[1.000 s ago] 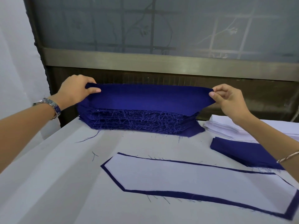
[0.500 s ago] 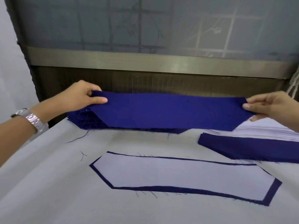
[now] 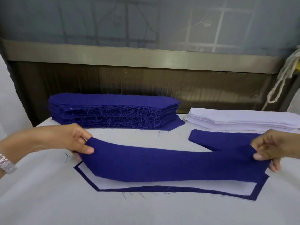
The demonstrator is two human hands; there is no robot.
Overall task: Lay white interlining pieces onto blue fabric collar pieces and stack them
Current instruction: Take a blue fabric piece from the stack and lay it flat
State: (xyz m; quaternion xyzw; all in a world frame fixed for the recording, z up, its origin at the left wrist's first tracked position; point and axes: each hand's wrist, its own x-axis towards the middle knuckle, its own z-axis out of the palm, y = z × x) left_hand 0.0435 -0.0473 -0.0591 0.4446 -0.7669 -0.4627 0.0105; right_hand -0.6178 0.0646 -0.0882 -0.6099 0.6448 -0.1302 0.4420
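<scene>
Since the earlier frame the blue collar piece [image 3: 170,164] has come down from the height of the tall stack and toward the person. It now hangs low over the pair that lies on the table, and it sags in the middle. The left hand [image 3: 65,140] pinches its left end, with the thumb on top and the other fingers curled below. The right hand [image 3: 272,148] pinches the right end in the same way. Under it lies a white interlining piece [image 3: 113,185] on another blue piece, whose edge shows as a dark border [image 3: 90,181] along the near side and both ends. The held piece already covers the far half of this pair.

The step in hand, I judge, is to lay this new piece on top of the pair. To do it well, both hands should keep the cloth lightly stretched so that the sag goes out. They should match the pointed ends with the border below, lower both ends together, and let go only when the edges agree. Otherwise the interlining below may slide.

Behind stands the tall stack of blue pieces [image 3: 113,111], with frayed threads on its side. To its right is the pile of white interlining [image 3: 243,120], and in front of that a low blue pile [image 3: 219,138]. All rest on the white table [image 3: 48,200]. A wristwatch [image 3: 6,163] is on the left wrist.
</scene>
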